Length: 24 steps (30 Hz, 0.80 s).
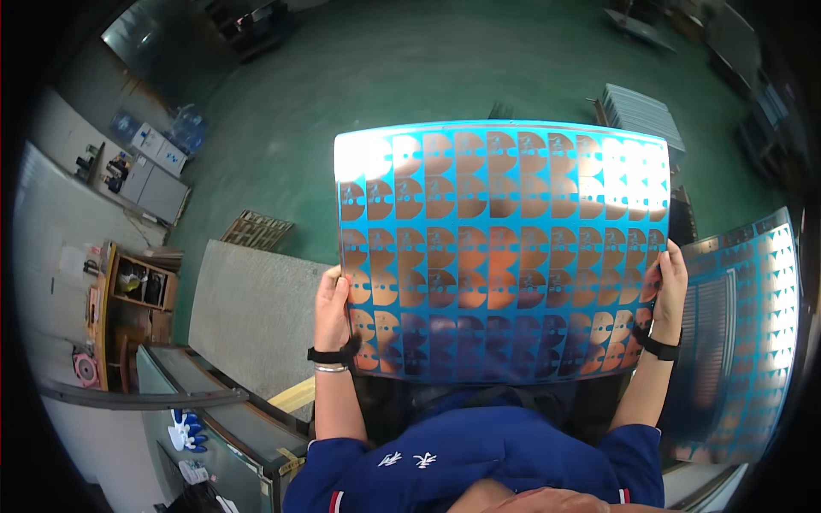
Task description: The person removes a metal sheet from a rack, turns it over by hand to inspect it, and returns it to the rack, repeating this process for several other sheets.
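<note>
A large shiny sheet (505, 221), blue with rows of coppery rounded shapes, is held up in front of my body. My left hand (333, 301) grips its left edge, the thumb lying on the face that I see. On the opposite edge my right hand (671, 278) has its fingers closed around the rim. Bright glare whitens the sheet's two upper corners. Each wrist wears a black band. A similar blue patterned sheet (774, 342) stands tilted at the right, apart from my right hand.
A grey flat board (248, 299) lies at left on the green floor (410, 68). Behind the sheet at right stands a pale stack of panels (641, 115). A glass-topped table (227, 453) with a blue-and-white glove (186, 432) is at lower left. Wooden shelving (141, 286) stands beyond it.
</note>
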Each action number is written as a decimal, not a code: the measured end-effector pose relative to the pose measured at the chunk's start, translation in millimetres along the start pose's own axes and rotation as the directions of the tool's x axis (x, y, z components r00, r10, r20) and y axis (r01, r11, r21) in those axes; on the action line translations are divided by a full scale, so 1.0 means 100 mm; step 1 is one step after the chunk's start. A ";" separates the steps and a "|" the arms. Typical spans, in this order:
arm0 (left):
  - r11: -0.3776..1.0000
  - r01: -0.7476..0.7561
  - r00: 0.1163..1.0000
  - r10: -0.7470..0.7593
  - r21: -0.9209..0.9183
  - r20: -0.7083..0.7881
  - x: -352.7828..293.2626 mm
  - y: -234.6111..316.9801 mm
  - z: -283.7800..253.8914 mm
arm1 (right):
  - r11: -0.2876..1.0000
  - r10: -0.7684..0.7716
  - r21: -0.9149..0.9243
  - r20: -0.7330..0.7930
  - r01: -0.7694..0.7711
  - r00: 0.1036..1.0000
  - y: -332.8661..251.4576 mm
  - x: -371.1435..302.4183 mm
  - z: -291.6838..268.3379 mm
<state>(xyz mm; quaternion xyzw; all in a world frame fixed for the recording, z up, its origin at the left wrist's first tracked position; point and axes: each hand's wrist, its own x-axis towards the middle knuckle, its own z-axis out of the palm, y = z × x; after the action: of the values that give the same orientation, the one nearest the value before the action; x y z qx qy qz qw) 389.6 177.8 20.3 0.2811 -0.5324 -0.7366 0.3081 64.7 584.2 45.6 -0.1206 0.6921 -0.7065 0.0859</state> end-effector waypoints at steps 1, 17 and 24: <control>0.998 -0.004 1.000 0.005 -0.069 0.023 0.00 0.05 0.04 | 0.999 -0.027 0.034 -0.016 0.028 0.999 -0.06 -0.03 0.00; 0.928 0.059 0.989 -0.005 -0.367 0.147 0.02 -0.02 0.63 | 0.280 -0.259 0.937 0.282 -0.207 0.924 0.44 0.03 -0.04; 0.904 0.165 0.975 -0.089 -0.394 0.205 -0.01 -0.17 0.45 | 0.236 -0.222 0.936 0.315 -0.263 0.923 0.42 -0.18 0.11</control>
<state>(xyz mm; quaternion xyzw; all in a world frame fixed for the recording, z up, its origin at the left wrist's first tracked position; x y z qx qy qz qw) 354.2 210.6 16.7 0.1762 -0.3731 -0.8726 0.2613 82.8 577.7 2.8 -0.1681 0.0750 -0.9406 0.2851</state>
